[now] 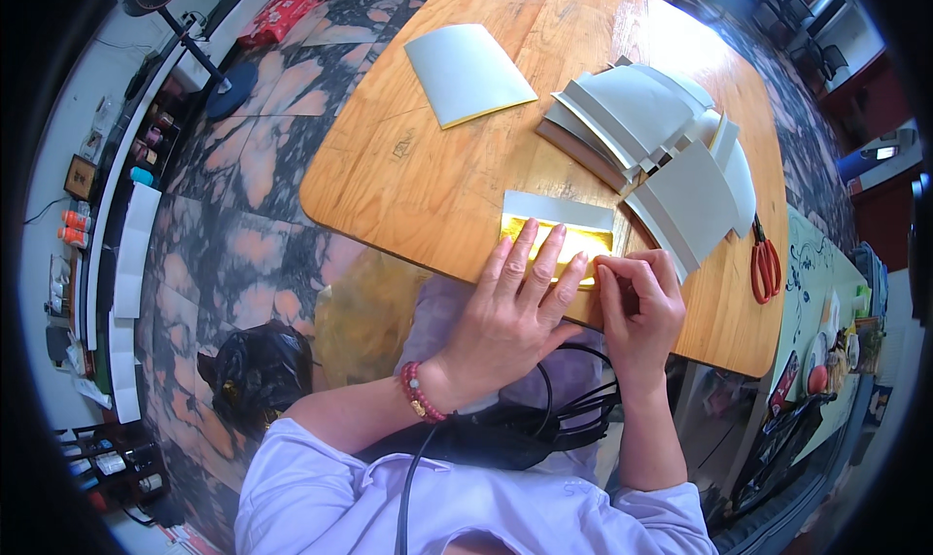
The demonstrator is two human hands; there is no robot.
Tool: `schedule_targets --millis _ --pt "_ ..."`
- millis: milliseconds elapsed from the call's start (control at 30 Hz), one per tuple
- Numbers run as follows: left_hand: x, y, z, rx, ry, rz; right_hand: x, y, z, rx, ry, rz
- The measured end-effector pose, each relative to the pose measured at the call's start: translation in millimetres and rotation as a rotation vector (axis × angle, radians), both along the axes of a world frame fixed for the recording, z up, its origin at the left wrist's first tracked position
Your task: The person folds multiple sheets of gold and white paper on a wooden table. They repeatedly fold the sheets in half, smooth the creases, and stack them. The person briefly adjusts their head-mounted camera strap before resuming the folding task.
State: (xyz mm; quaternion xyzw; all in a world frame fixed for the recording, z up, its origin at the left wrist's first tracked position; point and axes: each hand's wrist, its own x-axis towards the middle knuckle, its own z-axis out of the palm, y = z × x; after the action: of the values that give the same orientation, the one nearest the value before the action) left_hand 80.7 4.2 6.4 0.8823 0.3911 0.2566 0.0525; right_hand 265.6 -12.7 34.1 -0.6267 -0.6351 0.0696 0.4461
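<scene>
A sheet of shiny gold foil paper (578, 237) lies at the table's near edge, with a pale strip along its far side. My left hand (505, 322) rests on it, fingers stretched out and pressing the foil flat; a red bead bracelet (421, 395) circles that wrist. At the sheet's right near corner, my right hand (641, 307) has its thumb and fingers pinched on the paper's edge. Just beyond my right hand lies a heap of folded pale paper pieces (632, 118). Farther left sits a stack of pale sheets (471, 74) with a gold edge showing.
Red-handled scissors (765, 271) lie at the right edge of the wooden table (389, 190). Black cables (583, 390) run across my lap below the table edge. A black plastic bag (258, 375) stands on the floor at left. A second, pale table (812, 254) with several items is at right.
</scene>
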Motion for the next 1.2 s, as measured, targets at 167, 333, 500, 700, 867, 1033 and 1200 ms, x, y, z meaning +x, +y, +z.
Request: schedule_targets --millis 167,333,500,700,867,1033,1200 --pt "-2 1 -1 0.033 0.035 0.003 1 -2 2 -0.052 -0.039 0.015" --pt "0 2 -4 0.127 0.103 0.046 -8 -15 0 0.103 -0.504 0.101" --pt "0 2 -7 0.205 0.102 0.095 -13 -33 -13 -0.061 -0.498 0.271" --pt "-36 2 -3 0.147 0.093 0.008 -13 -35 -10 -0.106 -0.588 0.265" --pt "-61 -1 6 0.155 0.22 0.024 -16 -36 -11 -0.082 -0.588 0.238" --pt "-63 2 5 0.143 0.2 0.015 2 -39 -8 -0.054 -0.589 0.18" --pt "-63 2 7 0.096 0.139 0.008 12 -43 -5 -0.019 -0.581 0.125"
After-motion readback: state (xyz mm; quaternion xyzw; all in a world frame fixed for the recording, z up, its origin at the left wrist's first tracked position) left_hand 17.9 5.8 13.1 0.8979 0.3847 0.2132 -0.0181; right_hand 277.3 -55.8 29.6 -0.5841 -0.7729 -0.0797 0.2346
